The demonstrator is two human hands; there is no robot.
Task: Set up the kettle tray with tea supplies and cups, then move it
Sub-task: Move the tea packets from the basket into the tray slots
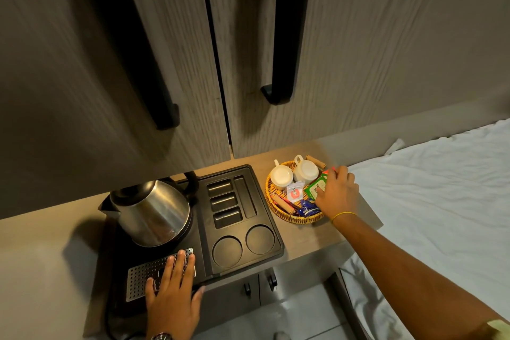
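Head view: black tray (242, 254) on the counter (317, 237), slots and cup wells bare (steel kettle (153, 212) on its left). Left hand (172, 292) lies flat on its grille, holding nothing. Right hand (338, 192) pinches a green packet (317, 186) in the basket (278, 210) beside two cups (294, 172).

A hotel room, we think.
We see a bed (430, 201) with white sheets just beside a narrow counter (317, 240) holding a kettle (151, 212) tray (276, 232), under tall wardrobe doors (358, 50).
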